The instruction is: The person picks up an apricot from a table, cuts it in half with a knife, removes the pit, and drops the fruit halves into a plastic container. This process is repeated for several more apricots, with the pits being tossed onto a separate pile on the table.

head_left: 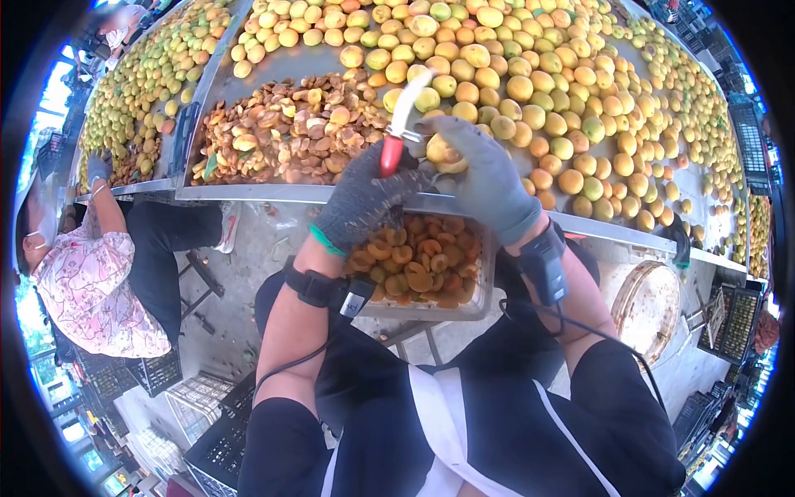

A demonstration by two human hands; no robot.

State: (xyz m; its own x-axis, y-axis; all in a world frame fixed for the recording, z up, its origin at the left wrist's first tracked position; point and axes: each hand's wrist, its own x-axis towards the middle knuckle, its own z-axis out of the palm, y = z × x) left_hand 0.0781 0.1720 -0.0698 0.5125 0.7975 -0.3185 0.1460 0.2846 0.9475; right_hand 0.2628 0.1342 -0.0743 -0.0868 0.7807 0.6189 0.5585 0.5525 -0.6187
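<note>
My left hand, in a dark knit glove with a green cuff, is closed around the red handle of a knife. The knife's curved, pale blade points up and away from me. In a grey glove, my right hand curls its fingers and thumb around a yellow apricot, just right of the knife. Below both hands sits a clear plastic tub of cut apricot halves. The gloves hide part of the apricot and the knife handle.
Whole apricots cover much of the metal table. A heap of brown pits or fruit pieces lies left. Another person sits at the left. A round, stained lid or bucket stands right; black crates lie beyond.
</note>
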